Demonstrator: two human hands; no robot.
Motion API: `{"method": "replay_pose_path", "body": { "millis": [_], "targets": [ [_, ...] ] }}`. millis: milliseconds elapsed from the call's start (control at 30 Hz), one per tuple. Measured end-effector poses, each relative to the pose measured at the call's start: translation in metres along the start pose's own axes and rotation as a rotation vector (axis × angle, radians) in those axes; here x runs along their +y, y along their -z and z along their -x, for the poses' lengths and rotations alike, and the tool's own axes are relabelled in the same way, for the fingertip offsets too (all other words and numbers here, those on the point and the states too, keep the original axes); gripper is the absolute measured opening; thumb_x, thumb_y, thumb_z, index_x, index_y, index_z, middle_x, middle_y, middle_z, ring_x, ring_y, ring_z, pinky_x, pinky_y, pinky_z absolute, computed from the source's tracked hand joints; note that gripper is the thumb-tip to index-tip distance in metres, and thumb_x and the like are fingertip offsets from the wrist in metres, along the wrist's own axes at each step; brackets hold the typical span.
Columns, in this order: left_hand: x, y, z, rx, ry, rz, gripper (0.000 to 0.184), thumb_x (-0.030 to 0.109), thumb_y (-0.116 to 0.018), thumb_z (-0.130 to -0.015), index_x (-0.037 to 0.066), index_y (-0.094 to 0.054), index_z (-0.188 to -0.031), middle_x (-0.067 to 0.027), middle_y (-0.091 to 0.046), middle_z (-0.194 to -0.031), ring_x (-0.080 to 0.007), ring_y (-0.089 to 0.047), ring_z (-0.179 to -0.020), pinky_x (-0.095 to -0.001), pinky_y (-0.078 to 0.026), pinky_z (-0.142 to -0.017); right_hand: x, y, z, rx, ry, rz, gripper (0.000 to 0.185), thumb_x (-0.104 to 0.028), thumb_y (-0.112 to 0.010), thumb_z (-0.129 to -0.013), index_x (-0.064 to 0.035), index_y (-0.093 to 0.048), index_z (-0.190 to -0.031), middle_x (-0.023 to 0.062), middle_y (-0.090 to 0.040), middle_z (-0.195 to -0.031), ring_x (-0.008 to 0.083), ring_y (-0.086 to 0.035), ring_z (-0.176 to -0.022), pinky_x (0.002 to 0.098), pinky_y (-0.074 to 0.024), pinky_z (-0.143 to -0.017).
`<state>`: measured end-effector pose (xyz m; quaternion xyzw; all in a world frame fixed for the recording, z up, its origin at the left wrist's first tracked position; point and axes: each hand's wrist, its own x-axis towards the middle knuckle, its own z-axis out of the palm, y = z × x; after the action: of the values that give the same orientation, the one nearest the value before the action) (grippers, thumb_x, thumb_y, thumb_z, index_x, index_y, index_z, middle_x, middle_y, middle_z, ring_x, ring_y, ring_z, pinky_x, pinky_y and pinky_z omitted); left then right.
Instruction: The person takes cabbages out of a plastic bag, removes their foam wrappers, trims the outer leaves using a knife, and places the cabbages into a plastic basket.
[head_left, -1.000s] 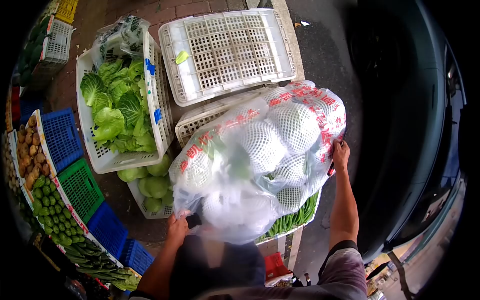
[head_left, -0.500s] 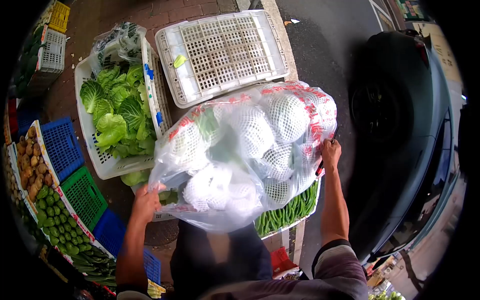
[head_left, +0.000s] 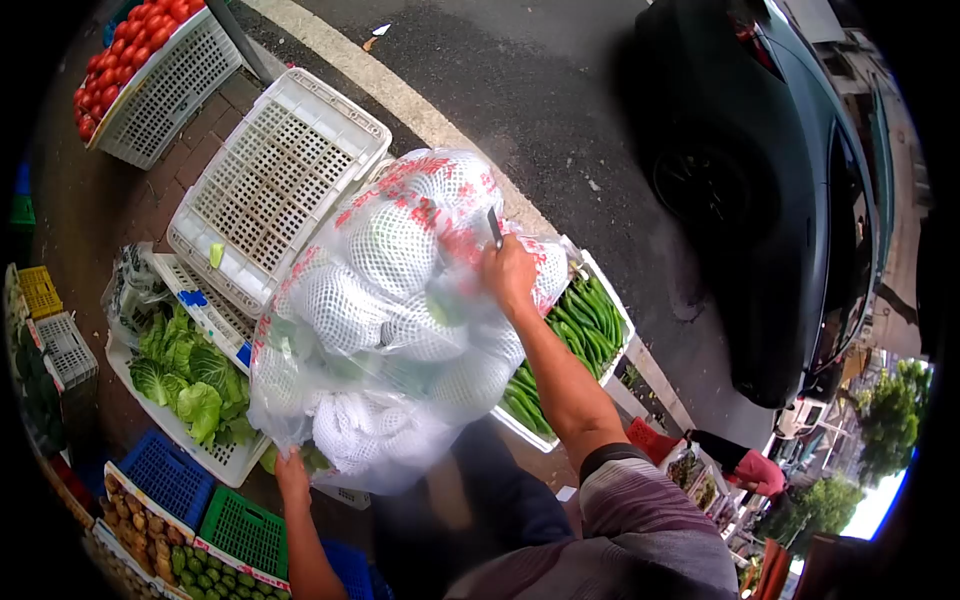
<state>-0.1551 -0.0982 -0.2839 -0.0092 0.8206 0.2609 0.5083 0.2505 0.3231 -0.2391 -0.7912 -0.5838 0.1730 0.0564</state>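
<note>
A large clear plastic bag with red print [head_left: 440,215] lies across the middle of the view. Inside it are several round, pale green vegetables in white foam nets [head_left: 392,248]; their exact kind is hard to make out. At the bag's lower left edge, my left hand [head_left: 292,474] is closed on the plastic. My right hand [head_left: 510,272] is closed over the bag's right side, gripping a knife [head_left: 495,228] whose narrow blade points up and away from me; the fingers hide its handle. Loose white foam nets [head_left: 365,430] show through the near end of the bag.
Long green peppers [head_left: 585,318] fill a white crate under the bag's right side. Left of the bag are a white slatted crate [head_left: 265,185] and a basket of leafy lettuce [head_left: 200,385]. Tomatoes [head_left: 135,50] stand at the upper left. A dark car [head_left: 740,190] is on the right.
My right hand has moved from the bag's outer right edge onto its top, and the knife blade now points up. The view has turned, bringing tomatoes in. My left hand still grips the bag.
</note>
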Motion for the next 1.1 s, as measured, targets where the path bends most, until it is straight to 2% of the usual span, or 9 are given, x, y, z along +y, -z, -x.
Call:
{"method": "replay_pose_path", "body": {
  "millis": [100,167,233,367,467,533,567,800,1100],
  "targets": [
    [0.015,-0.005,0.007,-0.004,0.046,-0.079,0.023,0.024,-0.059,-0.099,0.005,-0.058,-0.113,0.0019,-0.048,-0.070,-0.0087,-0.043,-0.053,-0.0267,-0.034,-0.046,0.007,0.001,0.006,0.072,0.053,-0.045,0.024,-0.026,-0.062,-0.092,-0.0029,-0.062,-0.096,0.0239,-0.067,-0.097,0.0458,-0.065,-0.083,0.0542,-0.0512,-0.074],
    [0.012,-0.007,0.000,0.087,-0.180,-0.190,0.041,0.018,-0.065,-0.095,-0.002,-0.054,-0.129,-0.0119,-0.065,-0.099,-0.0220,-0.064,-0.086,-0.0336,-0.053,-0.077,0.009,0.019,0.007,-0.006,0.001,-0.140,0.035,-0.029,-0.059,-0.092,-0.0014,-0.067,-0.111,0.0268,-0.067,-0.108,0.0454,-0.066,-0.098,0.0533,-0.0506,-0.085],
    [-0.002,0.001,-0.013,0.268,-0.300,-0.413,0.063,0.017,-0.073,-0.085,-0.009,-0.049,-0.137,-0.0279,-0.056,-0.136,-0.0385,-0.056,-0.124,-0.0440,-0.041,-0.108,0.023,0.017,0.012,0.059,0.074,-0.273,0.035,-0.027,-0.060,-0.092,-0.0008,-0.067,-0.114,0.0271,-0.066,-0.108,0.0454,-0.064,-0.100,0.0524,-0.0501,-0.087],
    [0.062,-0.036,0.064,0.382,-0.478,-0.263,0.040,0.017,-0.069,-0.092,-0.005,-0.060,-0.125,-0.0166,-0.066,-0.116,-0.0260,-0.063,-0.106,-0.0359,-0.047,-0.096,0.069,0.040,0.032,0.084,0.043,-0.461,0.033,-0.020,-0.062,-0.093,0.0059,-0.066,-0.114,0.0278,-0.070,-0.099,0.0429,-0.067,-0.094,0.0452,-0.0508,-0.085],
    [0.073,-0.082,0.082,0.217,-0.382,-0.163,0.030,0.018,-0.067,-0.096,-0.003,-0.065,-0.118,-0.0079,-0.070,-0.105,-0.0152,-0.065,-0.094,-0.0286,-0.050,-0.087,0.102,0.050,0.071,-0.168,-0.006,-0.572,0.032,-0.019,-0.066,-0.095,0.0038,-0.065,-0.117,0.0126,-0.070,-0.092,0.0173,-0.063,-0.081,0.0329,-0.0507,-0.076],
    [0.048,-0.113,0.064,0.121,-0.513,-0.328,0.041,0.023,-0.064,-0.099,-0.002,-0.060,-0.131,-0.0155,-0.068,-0.123,-0.0234,-0.064,-0.113,-0.0329,-0.047,-0.099,0.103,0.056,0.109,-0.299,-0.004,-0.591,0.032,-0.018,-0.066,-0.095,0.0050,-0.065,-0.118,0.0083,-0.068,-0.095,0.0148,-0.060,-0.079,0.0307,-0.0496,-0.072],
    [0.047,-0.134,0.069,0.085,-0.507,-0.214,0.044,0.027,-0.066,-0.095,0.001,-0.061,-0.131,-0.0211,-0.065,-0.128,-0.0381,-0.060,-0.122,-0.0419,-0.046,-0.103,0.097,0.062,0.128,-0.431,-0.111,-0.601,0.037,-0.023,-0.066,-0.097,0.0054,-0.064,-0.121,0.0094,-0.069,-0.102,0.0139,-0.062,-0.082,0.0271,-0.0503,-0.067],
    [-0.039,-0.171,0.014,-0.527,-0.485,-0.634,0.041,0.035,-0.056,-0.097,0.003,-0.068,-0.118,-0.0199,-0.069,-0.118,-0.0382,-0.062,-0.112,-0.0431,-0.047,-0.098,0.046,0.055,0.233,-0.842,-0.183,-0.549,0.037,-0.018,-0.065,-0.096,0.0061,-0.063,-0.123,0.0089,-0.069,-0.099,0.0090,-0.056,-0.067,0.0253,-0.0484,-0.063],
    [0.083,-0.094,-0.013,0.407,-0.087,-0.250,0.044,0.043,-0.066,-0.085,0.001,-0.073,-0.096,-0.0258,-0.071,-0.100,-0.0433,-0.066,-0.101,-0.0486,-0.050,-0.089,0.008,0.008,0.278,-0.966,0.151,-0.442,0.033,-0.016,-0.068,-0.094,0.0039,-0.065,-0.120,0.0119,-0.072,-0.099,0.0154,-0.062,-0.076,0.0305,-0.0513,-0.072]
  ]
}}
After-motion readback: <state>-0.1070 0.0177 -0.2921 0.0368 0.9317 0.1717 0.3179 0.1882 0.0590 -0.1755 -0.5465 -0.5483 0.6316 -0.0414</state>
